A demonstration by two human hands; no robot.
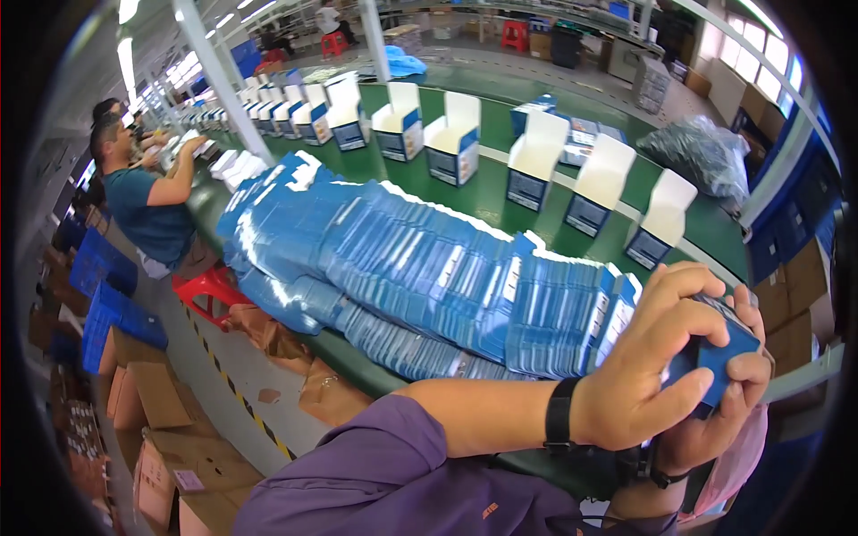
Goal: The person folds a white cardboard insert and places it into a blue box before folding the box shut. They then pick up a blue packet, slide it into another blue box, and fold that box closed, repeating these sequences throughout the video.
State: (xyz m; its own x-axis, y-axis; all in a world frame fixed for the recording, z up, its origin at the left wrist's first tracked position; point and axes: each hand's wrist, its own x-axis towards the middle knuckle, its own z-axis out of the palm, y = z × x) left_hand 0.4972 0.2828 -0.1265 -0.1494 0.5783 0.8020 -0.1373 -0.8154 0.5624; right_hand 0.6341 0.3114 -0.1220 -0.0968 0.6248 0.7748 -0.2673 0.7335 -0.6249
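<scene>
At the far right, my left hand point(648, 371) and my right hand point(728, 420) are closed around a small blue carton point(718, 364). The left thumb lies along its blue side, and the left fingers curl over the top. My right fingers wrap the other side from below. Much of the carton is hidden behind the fingers, so its flaps cannot be made out. Just left of the hands lies a long heap of flat blue carton blanks point(420, 259), stacked in overlapping rows. Past the hands stands an open white-and-blue box point(660, 219) with its lid flap raised.
A line of similar open boxes point(454, 138) runs along the green worktable point(487, 210). Plastic-wrapped goods point(697, 156) lie at the back right. A person point(143, 188) works on the left near a red stool point(210, 293). Blue crates point(121, 326) and brown cartons point(192, 460) stand on the floor.
</scene>
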